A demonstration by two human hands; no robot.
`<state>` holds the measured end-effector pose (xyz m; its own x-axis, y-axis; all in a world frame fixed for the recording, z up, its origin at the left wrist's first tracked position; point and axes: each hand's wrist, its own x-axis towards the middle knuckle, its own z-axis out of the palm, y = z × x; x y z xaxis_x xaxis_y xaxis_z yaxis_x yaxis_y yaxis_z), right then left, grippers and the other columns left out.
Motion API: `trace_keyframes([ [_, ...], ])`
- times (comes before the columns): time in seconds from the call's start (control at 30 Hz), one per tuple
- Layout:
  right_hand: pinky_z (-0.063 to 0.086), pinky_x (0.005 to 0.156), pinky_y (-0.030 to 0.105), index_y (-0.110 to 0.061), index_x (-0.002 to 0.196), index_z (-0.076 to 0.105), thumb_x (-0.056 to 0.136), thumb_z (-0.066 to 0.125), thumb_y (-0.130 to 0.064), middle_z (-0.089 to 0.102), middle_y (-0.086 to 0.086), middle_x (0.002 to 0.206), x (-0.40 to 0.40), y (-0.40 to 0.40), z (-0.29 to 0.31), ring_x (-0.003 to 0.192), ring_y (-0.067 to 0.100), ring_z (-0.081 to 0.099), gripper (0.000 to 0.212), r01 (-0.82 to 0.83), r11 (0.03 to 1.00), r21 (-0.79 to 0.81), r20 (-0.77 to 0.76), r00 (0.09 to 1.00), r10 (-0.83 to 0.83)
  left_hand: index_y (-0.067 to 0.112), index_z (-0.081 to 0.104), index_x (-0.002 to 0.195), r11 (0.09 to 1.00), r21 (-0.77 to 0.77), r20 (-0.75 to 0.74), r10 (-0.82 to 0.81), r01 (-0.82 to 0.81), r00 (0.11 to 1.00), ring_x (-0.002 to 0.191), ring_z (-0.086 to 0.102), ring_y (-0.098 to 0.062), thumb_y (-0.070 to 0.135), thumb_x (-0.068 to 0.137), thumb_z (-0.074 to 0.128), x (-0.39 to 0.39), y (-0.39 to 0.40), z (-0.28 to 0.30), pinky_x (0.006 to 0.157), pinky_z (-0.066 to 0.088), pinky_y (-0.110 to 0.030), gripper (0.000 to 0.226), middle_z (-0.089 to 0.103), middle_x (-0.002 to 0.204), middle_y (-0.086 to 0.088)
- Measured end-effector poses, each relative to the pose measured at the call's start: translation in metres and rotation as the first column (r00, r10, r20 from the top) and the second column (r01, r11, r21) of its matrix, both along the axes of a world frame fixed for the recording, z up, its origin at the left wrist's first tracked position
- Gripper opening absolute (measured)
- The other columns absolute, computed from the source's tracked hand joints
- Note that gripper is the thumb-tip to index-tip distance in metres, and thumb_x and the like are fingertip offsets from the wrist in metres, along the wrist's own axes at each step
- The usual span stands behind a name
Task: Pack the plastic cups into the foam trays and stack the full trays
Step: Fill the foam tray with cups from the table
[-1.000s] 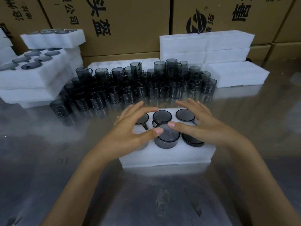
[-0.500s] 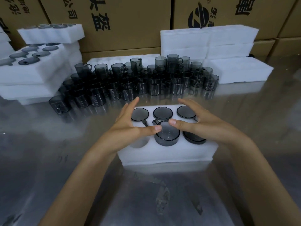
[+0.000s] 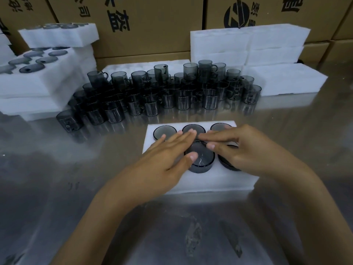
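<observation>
A white foam tray [image 3: 200, 180] is shown on the steel table [image 3: 57, 188]. At its front centre a smoky cup [image 3: 202, 161] stands partly proud of its pocket. It is pressed by the flat, spread left hand [image 3: 168, 155] and right hand [image 3: 242, 148], fingers straight, nothing pinched. Beyond the tray, loose cups [image 3: 162, 96] are massed; behind these, empty trays [image 3: 248, 44] are stacked against cartons [image 3: 152, 25].

Both forearms are bare, with no rings apparent on the left hand [image 3: 168, 155] or right hand [image 3: 246, 150].
</observation>
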<state>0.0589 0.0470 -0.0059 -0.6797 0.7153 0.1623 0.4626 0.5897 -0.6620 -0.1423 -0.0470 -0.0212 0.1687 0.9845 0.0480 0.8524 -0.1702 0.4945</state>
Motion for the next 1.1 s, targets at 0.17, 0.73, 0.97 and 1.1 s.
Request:
trace_keyframes([
  [0.17,0.017,0.100,-0.007,-0.034,0.134,0.060,0.101,0.055,-0.013,0.069,0.007,0.126,0.000,-0.015,-0.005,0.125,0.017,0.036,0.039,-0.052,0.983,0.175,0.096,0.995,0.036,0.036,0.004,0.158,1.000,0.015,-0.049,-0.016,0.016,0.999,0.138,-0.010,0.024,0.067,0.095,0.014,0.000,-0.003,-0.005,0.114,-0.010,-0.007,0.071,-0.001,0.157,0.033],
  [0.73,0.013,0.123,0.040,-0.021,0.154,0.039,0.106,0.018,-0.044,0.034,-0.010,0.161,0.006,-0.044,-0.034,0.155,0.013,0.009,0.057,-0.018,0.840,0.542,0.301,0.938,-0.174,0.033,0.008,0.158,0.988,0.153,-0.351,0.053,0.001,0.935,0.148,-0.020,0.001,0.062,0.094,0.001,0.003,-0.006,-0.011,0.120,-0.022,-0.040,0.071,0.004,0.163,0.022],
  [0.97,0.018,0.121,0.035,-0.029,0.155,0.037,0.107,0.022,-0.039,0.033,-0.016,0.159,0.003,-0.040,-0.033,0.153,0.009,0.016,0.051,0.007,0.877,0.481,0.293,0.941,-0.168,0.039,0.012,0.157,0.993,0.115,-0.296,0.049,-0.016,0.954,0.149,-0.004,0.007,0.063,0.095,0.010,0.000,0.000,-0.012,0.122,-0.017,-0.037,0.066,0.006,0.161,0.028],
  [1.1,0.018,0.119,0.031,-0.032,0.154,0.037,0.107,0.024,-0.041,0.032,-0.018,0.159,0.003,-0.040,-0.037,0.152,0.006,0.018,0.050,0.027,0.876,0.482,0.258,0.951,-0.171,0.040,0.025,0.154,0.988,0.150,-0.223,0.066,-0.033,0.973,0.148,0.003,0.008,0.059,0.099,0.027,-0.001,0.002,-0.012,0.125,-0.004,-0.039,0.058,0.016,0.160,0.028],
])
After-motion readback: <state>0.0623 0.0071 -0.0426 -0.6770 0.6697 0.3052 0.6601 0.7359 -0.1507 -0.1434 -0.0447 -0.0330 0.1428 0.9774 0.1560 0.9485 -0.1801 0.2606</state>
